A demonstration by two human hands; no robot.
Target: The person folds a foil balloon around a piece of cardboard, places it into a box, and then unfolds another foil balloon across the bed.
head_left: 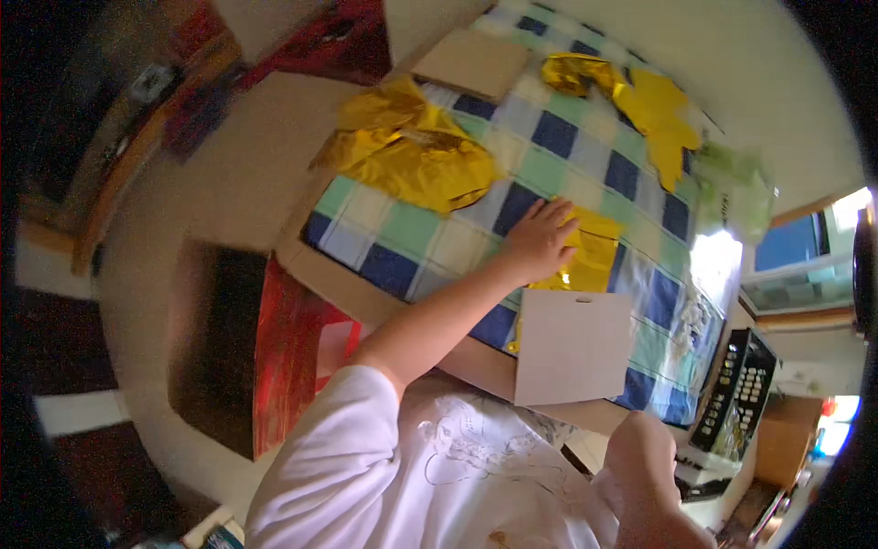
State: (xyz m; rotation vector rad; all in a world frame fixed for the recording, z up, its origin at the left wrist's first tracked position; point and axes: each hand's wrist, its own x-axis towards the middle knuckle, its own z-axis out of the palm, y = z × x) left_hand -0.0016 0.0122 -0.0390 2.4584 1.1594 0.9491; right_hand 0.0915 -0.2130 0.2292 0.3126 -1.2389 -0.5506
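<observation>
My left hand (541, 245) lies flat, fingers stretched out, on the left edge of a shiny gold foil sheet (593, 254). The sheet rests on a checked cloth in blue, green and white. Just below it, a pale grey-beige cardboard piece (574, 352) with a small slot near its top edge covers part of the foil and reaches over the cloth's near edge. My right hand (643, 441) is low at the near right side, beside the table edge. Its fingers are hidden, so what it holds, if anything, does not show.
Crumpled gold foil (412, 151) lies at the left, and more gold foil (660, 114) at the far right. A brown cardboard piece (474, 64) sits at the back. To the right are a green translucent plastic bag (734, 192) and a black box of small items (732, 389). A red box-like object (293, 352) stands left.
</observation>
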